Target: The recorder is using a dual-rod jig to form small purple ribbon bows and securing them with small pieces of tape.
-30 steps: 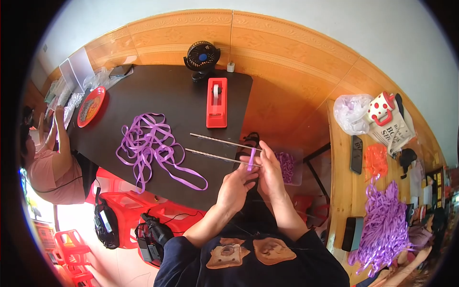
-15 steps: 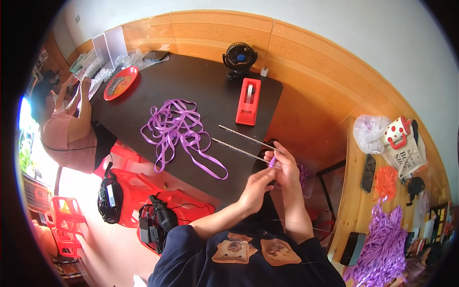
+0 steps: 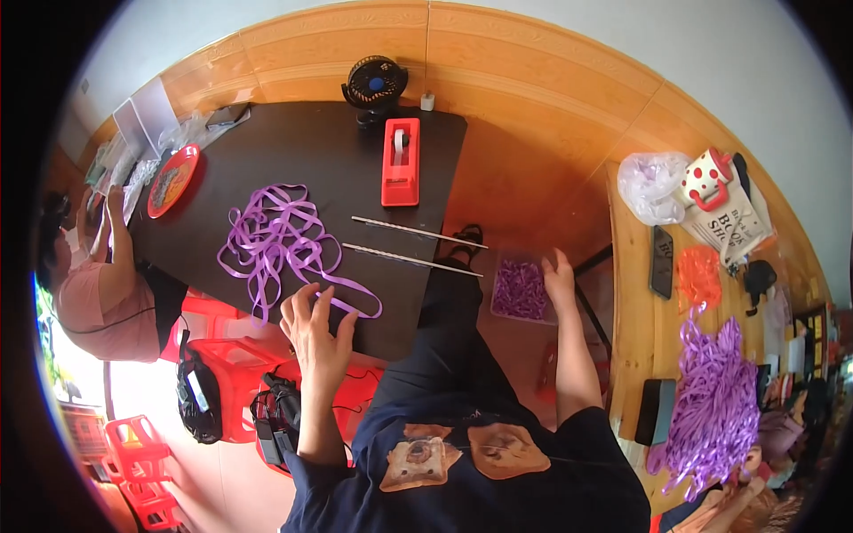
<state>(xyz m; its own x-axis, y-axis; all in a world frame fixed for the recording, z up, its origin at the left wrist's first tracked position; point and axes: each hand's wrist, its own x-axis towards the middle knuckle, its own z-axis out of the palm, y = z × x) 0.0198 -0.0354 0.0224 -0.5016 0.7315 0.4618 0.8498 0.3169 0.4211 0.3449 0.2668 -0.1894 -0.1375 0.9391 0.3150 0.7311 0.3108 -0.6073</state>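
A loose heap of purple ribbon (image 3: 283,233) lies on the dark table. At its near end, my left hand (image 3: 313,336) is open with fingers apart, by a loop of the ribbon; whether the fingertips touch it I cannot tell. Two thin silvery rods (image 3: 413,260) rest side by side on the tabletop, their right ends sticking out past its edge. My right hand (image 3: 560,282) is open, held beside a clear plastic box (image 3: 524,317) of small purple ribbon pieces (image 3: 522,286), low down right of the table.
A red tape dispenser (image 3: 401,164) and a black fan (image 3: 374,84) stand at the back of the dark table (image 3: 293,133). On the wooden table (image 3: 629,355) at right lies a big purple ribbon bundle (image 3: 711,400). Red stools (image 3: 240,391) and a seated person (image 3: 89,298) are at left.
My hands have parted: the left moved left to the ribbon heap, the right moved right to the plastic box. The rods, held before, now lie on the table. The view has shifted.
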